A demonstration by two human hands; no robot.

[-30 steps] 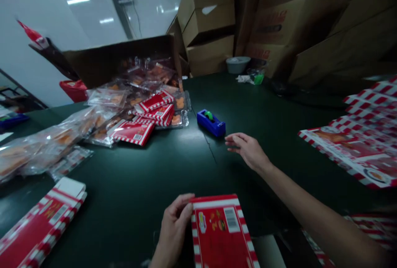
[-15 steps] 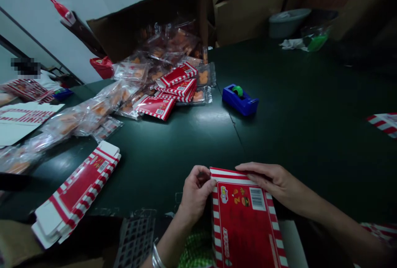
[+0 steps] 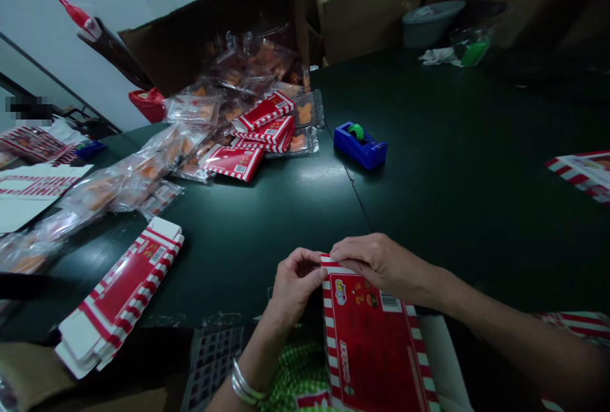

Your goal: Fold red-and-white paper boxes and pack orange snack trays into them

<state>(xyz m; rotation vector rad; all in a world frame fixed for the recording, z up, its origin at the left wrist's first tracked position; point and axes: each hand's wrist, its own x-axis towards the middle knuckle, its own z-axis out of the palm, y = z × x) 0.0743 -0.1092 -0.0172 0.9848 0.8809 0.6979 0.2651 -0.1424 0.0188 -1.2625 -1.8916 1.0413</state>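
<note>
The box (image 3: 374, 355) is red, bordered in red-and-white stripes, with a logo (image 3: 340, 292), small food pictures and a half-covered barcode (image 3: 391, 301). It sits at the desk's (image 3: 229, 240) near side, right of the left hand (image 3: 294, 285), which pinches its far left corner. The right hand (image 3: 376, 262), fingers bent, lies over its far end; its grip is unclear.

The upper left corner of a carton (image 3: 374, 355) sits in the left hand (image 3: 293, 288), its top edge under the right hand (image 3: 374, 259). Left of the left hand, stacked boxes (image 3: 121, 294) lie on the tabletop (image 3: 452, 157). Beyond it, packs (image 3: 233, 161) rest on bagged packets (image 3: 193, 110). A tape dispenser (image 3: 361, 148) (right of those packets) stands ahead of the right hand, a basin (image 3: 429, 27) farther behind.
</note>
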